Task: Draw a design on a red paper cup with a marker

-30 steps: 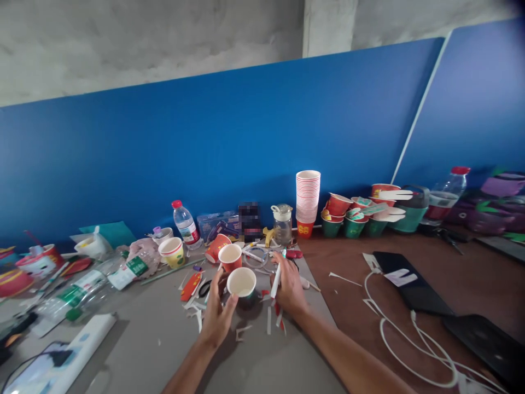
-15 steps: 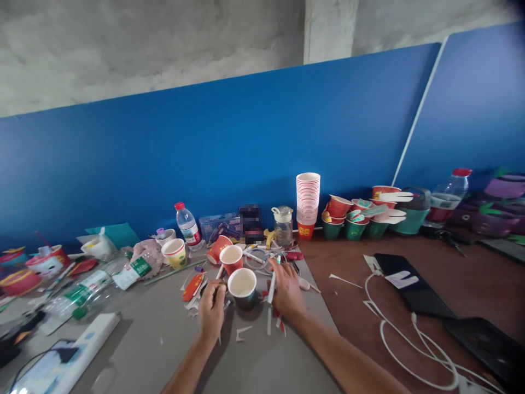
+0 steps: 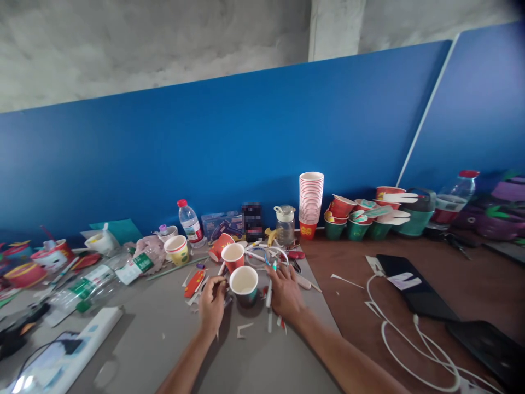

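Observation:
A dark green paper cup with a white inside stands upright on the grey table, between my two hands. My left hand is just left of it, fingers curled with thumb and fingertips together. Whatever is in that pinch is too small to make out. To the right of the cup, my right hand is low over the table, closed around a white marker pen with a teal end. Behind the green cup stands a red paper cup, and another red cup lies tipped.
Paper scraps and a red-orange cutout lie about the cup. Behind are a water bottle, a glass jar and a tall cup stack. A power strip sits left; phone and white cable right.
My right hand has dropped slightly and shifted toward the cup, with the pen's teal end lower. My left fingers have moved a little. The green cup stays in place.

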### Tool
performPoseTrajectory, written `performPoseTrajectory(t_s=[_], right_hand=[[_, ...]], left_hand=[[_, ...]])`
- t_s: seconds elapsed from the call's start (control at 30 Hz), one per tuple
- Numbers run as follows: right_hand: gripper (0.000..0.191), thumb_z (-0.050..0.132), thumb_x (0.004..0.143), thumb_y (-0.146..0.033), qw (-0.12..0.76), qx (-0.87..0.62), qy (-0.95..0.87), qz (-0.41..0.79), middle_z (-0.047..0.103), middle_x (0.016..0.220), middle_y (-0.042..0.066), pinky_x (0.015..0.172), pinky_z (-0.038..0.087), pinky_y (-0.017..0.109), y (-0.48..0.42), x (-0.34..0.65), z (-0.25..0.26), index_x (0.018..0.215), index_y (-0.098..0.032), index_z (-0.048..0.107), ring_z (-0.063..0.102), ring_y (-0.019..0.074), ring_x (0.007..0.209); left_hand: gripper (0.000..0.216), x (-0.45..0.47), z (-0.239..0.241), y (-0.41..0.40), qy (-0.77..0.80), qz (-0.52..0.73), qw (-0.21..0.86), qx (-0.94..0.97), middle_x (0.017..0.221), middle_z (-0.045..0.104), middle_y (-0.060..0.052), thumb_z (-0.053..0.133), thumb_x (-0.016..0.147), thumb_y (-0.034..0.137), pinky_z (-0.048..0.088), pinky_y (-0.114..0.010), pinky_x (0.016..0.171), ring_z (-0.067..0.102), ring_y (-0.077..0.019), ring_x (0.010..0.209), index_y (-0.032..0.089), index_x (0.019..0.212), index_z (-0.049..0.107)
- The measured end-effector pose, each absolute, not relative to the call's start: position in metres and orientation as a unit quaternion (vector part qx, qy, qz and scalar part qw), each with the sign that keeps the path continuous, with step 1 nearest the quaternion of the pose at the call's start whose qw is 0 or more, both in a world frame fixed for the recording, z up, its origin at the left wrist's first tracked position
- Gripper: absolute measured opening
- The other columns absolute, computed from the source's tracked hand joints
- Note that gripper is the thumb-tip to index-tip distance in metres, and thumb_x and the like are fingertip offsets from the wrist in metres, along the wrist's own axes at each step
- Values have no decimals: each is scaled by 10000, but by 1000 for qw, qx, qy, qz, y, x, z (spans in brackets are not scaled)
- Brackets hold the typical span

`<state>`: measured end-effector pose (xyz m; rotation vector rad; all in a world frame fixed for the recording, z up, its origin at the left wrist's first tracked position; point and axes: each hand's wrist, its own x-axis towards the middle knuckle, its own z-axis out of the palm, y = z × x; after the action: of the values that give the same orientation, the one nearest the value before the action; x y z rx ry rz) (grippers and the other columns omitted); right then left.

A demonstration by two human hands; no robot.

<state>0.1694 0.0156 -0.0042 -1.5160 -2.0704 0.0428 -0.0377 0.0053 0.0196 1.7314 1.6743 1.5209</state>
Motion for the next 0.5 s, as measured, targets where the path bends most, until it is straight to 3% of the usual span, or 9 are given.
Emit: performPoseTrajectory(t_s=[0.17,0.37,0.5], right_hand=[[568,482,673,-89,343,-567,-748,-24,556,1201,125,1016,152,502,17,176,2,1237,-157,470,373,299,1202],[526,432,672,-60,434,-505,-746,3,656,806,80,881,349,404,19,178,3,1194,-105,470,574,217,807],[551,431,659,-51,442,-517,-733,-3,665,787,69,899,340,399,21,177,1,1207,-99,458,584,210,812]], left_hand=[[222,-39,14,7,567,552,156,592,749,636,-36,511,754,400,484,-300,634,597,-187,687,198,804,585],[245,-42,12,7,558,542,146,611,723,616,-27,487,787,421,475,-290,637,583,-179,672,195,795,581],[260,-37,18,1,549,553,151,608,708,607,-24,468,798,428,469,-266,590,566,-164,629,190,794,572]])
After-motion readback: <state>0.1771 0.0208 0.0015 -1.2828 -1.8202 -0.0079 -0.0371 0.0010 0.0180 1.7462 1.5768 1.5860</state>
